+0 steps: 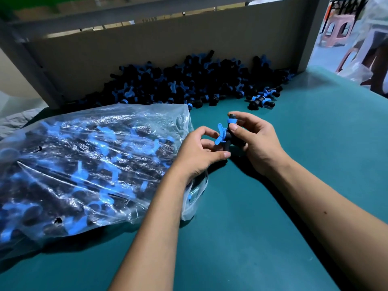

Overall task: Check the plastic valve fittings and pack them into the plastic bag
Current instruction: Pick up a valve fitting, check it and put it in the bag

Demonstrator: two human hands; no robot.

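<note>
Near the middle of the frame, the right hand (255,141) and left hand (199,153) both pinched one small valve fitting (227,133) between curled fingers, just right of the full plastic bag (84,164).

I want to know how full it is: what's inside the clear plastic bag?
The plastic bag holds many black valve fittings with blue handles, seen through the film. Glare and wrinkles hide the lower layers, so no count is possible.

Camera: one head-worn view, wide-angle.
Facing: forward and down over the table (294,185).
Nearness: close, with the forearms reaching in from the bottom edge.
Centre: just below the hands' grip.
</note>
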